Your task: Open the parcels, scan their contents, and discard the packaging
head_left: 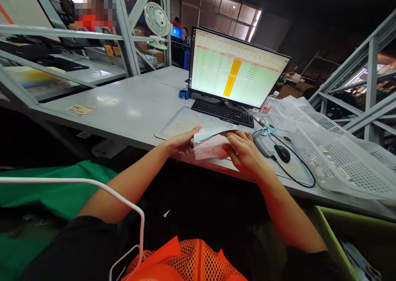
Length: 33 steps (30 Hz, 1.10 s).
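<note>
We hold the folded papers [212, 148] with both hands, just above the near edge of the bench [120, 108] and on our side of the keyboard [221, 111]. Our left grip [182, 143] pinches their left edge, thumb on top and fingers beneath; our right grip [243, 149] is closed on the right part, its fingers bent over the sheet. The piece facing us carries small print — too blurred for us to read — and a bluish-white layer shows behind it.

Under the keyboard we see a pale patterned mat [176, 124], and beyond it a monitor [236, 69] lit with a table that has one orange-yellow column. A blue roll [185, 94] sits just left of the monitor's base. To the right of our right grip lie a grey device [261, 144] and a black mouse [282, 153], a dark cable looping around the mouse. Farther right, white perforated baskets [346, 157] stand near a clear bottle [274, 96]. Yellowish labels [81, 109] lie at the bench's left — well apart from our hands.
</note>
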Each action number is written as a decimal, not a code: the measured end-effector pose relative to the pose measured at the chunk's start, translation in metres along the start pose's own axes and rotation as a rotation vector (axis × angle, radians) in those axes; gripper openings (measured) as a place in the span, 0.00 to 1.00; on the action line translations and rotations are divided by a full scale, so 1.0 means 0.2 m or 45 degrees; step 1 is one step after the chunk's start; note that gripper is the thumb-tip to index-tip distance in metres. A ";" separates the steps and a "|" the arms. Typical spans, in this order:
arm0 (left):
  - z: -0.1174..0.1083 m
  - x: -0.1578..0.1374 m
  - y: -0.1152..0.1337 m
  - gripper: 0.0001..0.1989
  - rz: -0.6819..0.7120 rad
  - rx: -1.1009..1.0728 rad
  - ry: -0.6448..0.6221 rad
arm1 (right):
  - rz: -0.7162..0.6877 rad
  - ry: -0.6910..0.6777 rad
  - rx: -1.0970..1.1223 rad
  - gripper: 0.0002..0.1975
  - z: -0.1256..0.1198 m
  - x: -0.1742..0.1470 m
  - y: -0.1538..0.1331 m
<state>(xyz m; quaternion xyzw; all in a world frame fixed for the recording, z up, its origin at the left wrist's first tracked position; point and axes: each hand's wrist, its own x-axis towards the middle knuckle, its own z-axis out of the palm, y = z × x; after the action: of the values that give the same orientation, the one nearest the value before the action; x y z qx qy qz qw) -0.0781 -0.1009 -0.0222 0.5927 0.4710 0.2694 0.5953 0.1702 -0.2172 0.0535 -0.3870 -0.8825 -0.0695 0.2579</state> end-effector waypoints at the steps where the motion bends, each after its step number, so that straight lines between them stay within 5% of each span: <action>1: -0.03 0.00 0.03 0.46 -0.071 0.183 0.060 | 0.027 -0.014 -0.001 0.11 0.00 0.03 0.03; 3: -0.08 -0.04 0.09 0.47 0.023 0.436 0.254 | 0.111 0.003 0.022 0.12 0.01 0.08 0.10; 5: -0.09 -0.10 0.15 0.45 0.454 0.563 0.356 | 0.197 0.038 0.067 0.13 0.04 0.11 0.17; 8: -0.04 -0.20 0.22 0.42 0.959 0.695 0.080 | 0.273 0.089 0.207 0.14 0.06 0.14 0.24; 11: 0.03 -0.20 0.24 0.30 0.937 0.742 -0.019 | 0.359 0.198 0.469 0.17 0.08 0.14 0.27; 15: 0.11 -0.13 0.23 0.19 0.892 0.633 0.231 | 0.430 0.446 0.648 0.23 0.10 0.12 0.28; 21: 0.18 -0.09 0.22 0.23 0.929 0.303 0.498 | 0.450 0.959 0.520 0.19 0.15 0.10 0.29; 26: 0.19 -0.10 0.23 0.25 0.956 0.223 0.339 | 0.258 0.837 0.463 0.11 0.12 0.13 0.26; 33: 0.18 -0.10 0.22 0.28 0.915 0.269 0.343 | 0.147 0.747 0.451 0.07 0.08 0.16 0.20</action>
<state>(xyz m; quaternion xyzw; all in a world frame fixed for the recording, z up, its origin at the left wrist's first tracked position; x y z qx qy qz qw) -0.0450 -0.1283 0.0204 0.7370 0.3326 0.4859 0.3318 0.1738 -0.1637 0.0527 -0.3491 -0.7459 -0.0087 0.5672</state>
